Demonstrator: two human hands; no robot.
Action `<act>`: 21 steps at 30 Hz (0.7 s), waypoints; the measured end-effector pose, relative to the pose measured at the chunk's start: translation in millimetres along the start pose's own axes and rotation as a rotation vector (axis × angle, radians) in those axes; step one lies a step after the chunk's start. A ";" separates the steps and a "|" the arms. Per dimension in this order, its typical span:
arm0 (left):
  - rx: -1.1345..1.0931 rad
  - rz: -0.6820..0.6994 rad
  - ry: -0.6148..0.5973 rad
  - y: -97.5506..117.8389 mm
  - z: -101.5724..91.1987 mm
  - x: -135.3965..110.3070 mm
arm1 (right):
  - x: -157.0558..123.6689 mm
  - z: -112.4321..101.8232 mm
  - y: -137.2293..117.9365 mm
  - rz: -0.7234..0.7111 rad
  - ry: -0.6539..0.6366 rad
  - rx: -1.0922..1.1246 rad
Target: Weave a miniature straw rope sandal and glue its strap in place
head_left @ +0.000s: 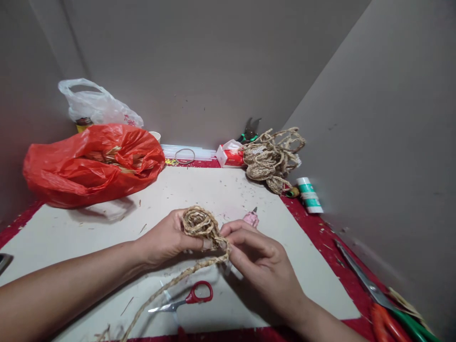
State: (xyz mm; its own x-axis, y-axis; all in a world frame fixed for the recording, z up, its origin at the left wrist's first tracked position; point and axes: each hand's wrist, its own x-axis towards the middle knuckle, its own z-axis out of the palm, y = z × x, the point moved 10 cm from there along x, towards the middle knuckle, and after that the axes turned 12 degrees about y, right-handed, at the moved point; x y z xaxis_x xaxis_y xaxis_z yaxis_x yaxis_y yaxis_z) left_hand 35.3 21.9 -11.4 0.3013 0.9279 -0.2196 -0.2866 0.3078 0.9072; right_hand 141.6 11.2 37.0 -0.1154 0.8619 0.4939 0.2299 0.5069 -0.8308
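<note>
A coiled piece of braided straw rope [200,222] is held above the white board, its loose tail running down toward the lower left. My left hand [171,237] is closed around the coil, thumb pressed on its near side. At the coil's right end, my right hand [261,256] pinches the braid between thumb and fingers. Below the hands lie small red-handled scissors [192,297] on the board. Behind my right hand is a pink object with a dark tip [251,217], partly hidden.
A red plastic bag [96,166] holding straw sits at back left, before a white bag [99,104]. At back right are a rope bundle [269,161], a tissue pack [231,154] and pruners [250,130]. Large shears [372,287] lie at right. Grey walls enclose the table.
</note>
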 end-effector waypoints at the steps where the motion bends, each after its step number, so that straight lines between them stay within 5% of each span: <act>1: 0.017 -0.002 -0.008 0.5 1.6 -0.6 | -0.1 -0.4 -0.9 -0.005 0.006 -0.004; 15: 0.330 0.205 0.063 11.3 1.3 -8.7 | -10.9 3.9 -13.9 -0.191 -0.006 -0.108; 21: 0.391 0.272 0.071 14.3 1.5 -12.3 | -7.7 4.3 5.2 0.077 -0.002 -0.038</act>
State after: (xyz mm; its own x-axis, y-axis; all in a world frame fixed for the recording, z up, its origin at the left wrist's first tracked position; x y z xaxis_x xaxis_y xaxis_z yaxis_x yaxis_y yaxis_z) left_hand 28.8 14.7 4.8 0.1959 0.9801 0.0323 0.0215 -0.0372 0.9991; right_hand 139.5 7.3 27.8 -0.0980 0.8984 0.4282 0.2743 0.4380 -0.8561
